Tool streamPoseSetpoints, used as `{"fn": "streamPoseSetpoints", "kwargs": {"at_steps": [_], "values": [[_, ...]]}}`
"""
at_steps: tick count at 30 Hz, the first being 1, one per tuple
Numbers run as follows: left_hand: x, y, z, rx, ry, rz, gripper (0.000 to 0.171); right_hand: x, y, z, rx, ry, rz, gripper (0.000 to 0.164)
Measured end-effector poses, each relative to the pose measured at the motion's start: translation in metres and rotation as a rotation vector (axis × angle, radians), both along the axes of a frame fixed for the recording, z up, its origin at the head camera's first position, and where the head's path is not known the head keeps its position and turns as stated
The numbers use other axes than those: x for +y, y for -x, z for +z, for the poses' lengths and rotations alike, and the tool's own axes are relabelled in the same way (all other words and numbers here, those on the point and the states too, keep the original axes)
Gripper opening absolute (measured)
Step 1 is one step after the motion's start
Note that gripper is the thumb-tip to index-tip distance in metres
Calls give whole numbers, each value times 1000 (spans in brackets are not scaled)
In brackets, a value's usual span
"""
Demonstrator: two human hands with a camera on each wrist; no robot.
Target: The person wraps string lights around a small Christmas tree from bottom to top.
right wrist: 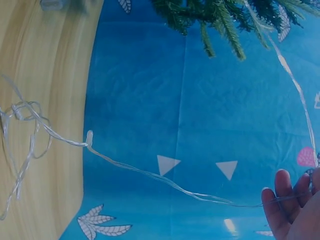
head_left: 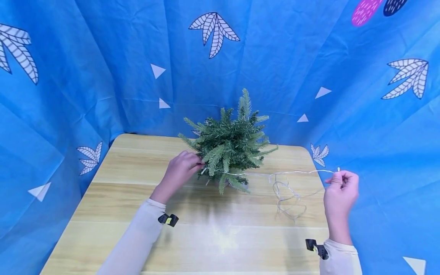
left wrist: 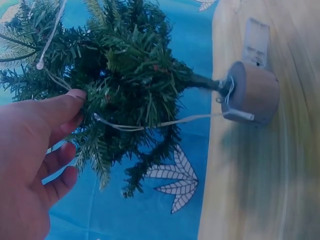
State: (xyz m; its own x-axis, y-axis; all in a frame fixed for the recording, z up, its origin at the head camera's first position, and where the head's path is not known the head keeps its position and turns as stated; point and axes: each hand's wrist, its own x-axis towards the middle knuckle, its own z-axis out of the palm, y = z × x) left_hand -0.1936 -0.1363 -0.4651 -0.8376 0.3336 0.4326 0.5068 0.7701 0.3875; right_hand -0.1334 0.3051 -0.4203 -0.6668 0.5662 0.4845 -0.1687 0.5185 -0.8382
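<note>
A small artificial Christmas tree [head_left: 233, 139] stands at the table's back. A thin clear-wired light string [head_left: 295, 172] runs across its front and out to the right. My left hand [head_left: 180, 170] is at the tree's left lower branches; in the left wrist view its thumb [left wrist: 75, 95] and forefinger pinch the wire against the needles. Off to the right, my right hand [head_left: 343, 191] pinches the string between thumb and fingertips, with a little bulb poking up. More wire hangs from the right hand [right wrist: 295, 205] toward a loose tangle [right wrist: 25, 112].
The tree's round base [left wrist: 260, 95] sits on the wooden table [head_left: 223, 236], with a clear plastic box [left wrist: 256, 40] beside it. Wire comes down to the base. A blue patterned curtain [head_left: 275, 57] hangs behind and at both sides.
</note>
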Motion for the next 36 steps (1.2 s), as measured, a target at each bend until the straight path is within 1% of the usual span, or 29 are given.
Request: {"fn": "streamPoseSetpoints", "kwargs": {"at_steps": [2, 3, 6, 9, 12, 14, 15, 18, 20, 22, 26, 29, 31, 32, 34, 36], "values": [[-2, -2, -1, 14, 27, -14, 13, 0, 0, 0, -3, 4, 2, 17], [-3, -4, 0, 11, 36, -15, 17, -1, 0, -1, -6, 3, 2, 16], [-7, -9, 1, -25, 33, -8, 29, -4, -2, -1, -25, -5, 13, 12], [-13, -18, 4, -93, -34, 15, 42, -8, -3, -1, -35, -7, 33, 10], [-18, -28, 9, -130, -122, 48, 46, -14, -3, 1, -44, -8, 64, 8], [-20, -34, 16, -109, -177, 62, 42, -17, -1, 4, -55, -14, 86, 3], [-19, -36, 21, -90, -210, 63, 40, -19, -1, 6, -60, -15, 98, 3], [-13, -40, 41, -4, -304, 38, 30, -26, 3, 14, -54, -10, 149, 12], [-4, -41, 56, 50, -362, -10, 25, -31, 5, 20, -38, -12, 178, 15], [8, -42, 73, 77, -428, -76, 22, -36, 7, 25, -16, -15, 208, 18], [39, -46, 103, 76, -532, -223, 19, -47, 9, 33, 28, -43, 245, 23], [66, -50, 121, 40, -542, -305, 19, -52, 9, 37, 54, -61, 260, 21], [86, -54, 129, 8, -526, -353, 20, -55, 9, 38, 62, -73, 270, 19], [96, -56, 131, -21, -516, -378, 21, -56, 8, 39, 63, -78, 274, 18], [116, -59, 134, -62, -491, -431, 22, -58, 6, 41, 67, -82, 283, 17], [135, -60, 133, -113, -473, -477, 24, -60, 4, 42, 71, -85, 295, 17]]}}
